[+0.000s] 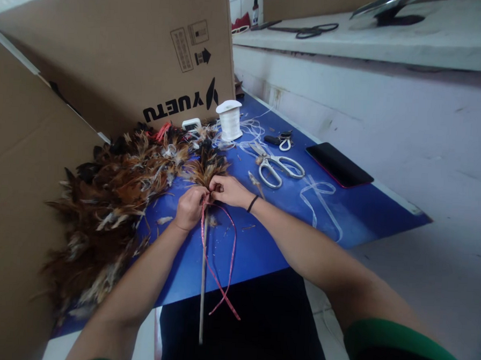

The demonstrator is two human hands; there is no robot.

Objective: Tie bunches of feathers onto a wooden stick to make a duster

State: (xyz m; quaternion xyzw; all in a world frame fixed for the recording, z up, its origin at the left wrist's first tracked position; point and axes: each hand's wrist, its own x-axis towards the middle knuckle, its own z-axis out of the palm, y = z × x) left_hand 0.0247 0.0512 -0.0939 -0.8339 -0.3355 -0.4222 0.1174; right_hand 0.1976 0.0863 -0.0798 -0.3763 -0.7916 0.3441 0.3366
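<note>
Both my hands meet at the neck of a feather bunch fixed to a thin stick. My left hand is closed, pinching a pink ribbon where it wraps the stick. From the other side, my right hand has its fingers bent in a pinch at the same spot, and they hide what lies between them. Two loose ends of the ribbon hang past the table's front edge, beside the stick. A large heap of brown and black feathers lies to the left of my hands.
Scissors, a spool of white ribbon, keys and a phone lie on the blue table. Clear ribbon curls at the right. Cardboard stands behind; a white ledge runs along the right.
</note>
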